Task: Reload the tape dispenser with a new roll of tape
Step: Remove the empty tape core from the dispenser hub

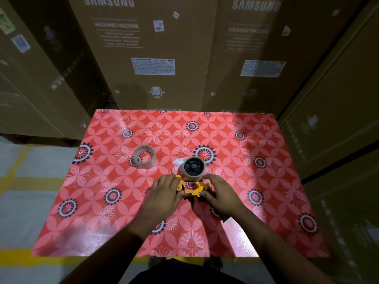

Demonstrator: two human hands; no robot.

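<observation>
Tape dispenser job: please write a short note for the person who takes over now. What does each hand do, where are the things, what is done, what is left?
Left hand: grips the orange tape dispenser from its left side.
Right hand: grips it from the right.
The dispenser rests on the red table; a roll sits on its black hub.
A second tape roll lies flat on the table, apart, to the left.
Which roll is new, I cannot tell; whether the tape is threaded is hidden. Check both.
</observation>
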